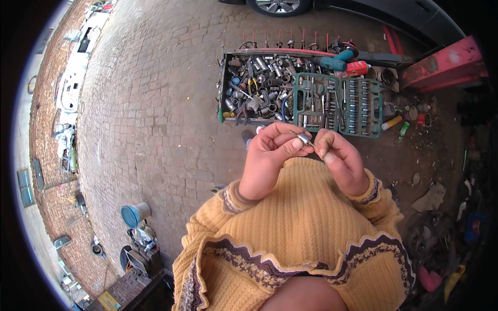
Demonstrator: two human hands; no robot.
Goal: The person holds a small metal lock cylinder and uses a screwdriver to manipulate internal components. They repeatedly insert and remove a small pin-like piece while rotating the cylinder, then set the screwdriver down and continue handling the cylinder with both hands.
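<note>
Between the thumb and fingers of my left hand is a small silver cylindrical part with a thinner end pointing toward my other hand. My right hand is closed in a pinch right beside that thinner end. Whatever its fingertips grip, if anything, is too small to make out. Just beyond both hands lies a green tool case, opened flat, with sockets and drivers in its slots.
A tray of loose sockets and tools extends left of the case. Behind it lie a teal power tool and a red can. A red lift arm and a car wheel stand beyond. A bucket is at left.
</note>
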